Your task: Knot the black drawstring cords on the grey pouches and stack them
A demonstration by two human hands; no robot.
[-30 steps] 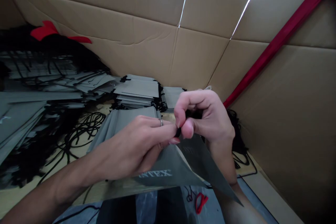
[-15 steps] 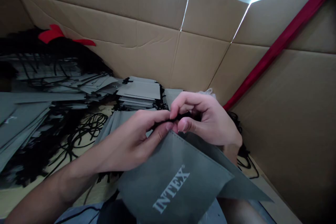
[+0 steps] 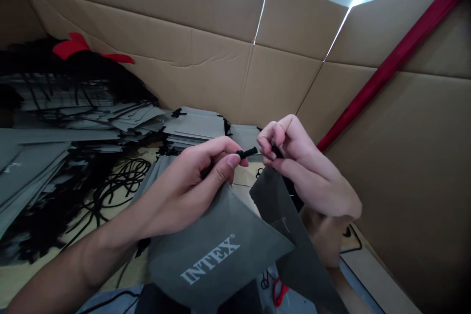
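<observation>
From the head camera, the left hand [image 3: 184, 191] pinches a black cord end [image 3: 246, 152] between thumb and forefinger, its fingers closed on it above a grey INTEX bag [image 3: 217, 255] that hangs in front of the person. The right hand [image 3: 305, 167] is curled shut at the bag's other corner, apparently nipping the same cord, though its grip is hidden. Stacked grey bags [image 3: 195, 127] and loose black cords [image 3: 114, 181] lie behind, against cardboard walls [image 3: 221, 59].
</observation>
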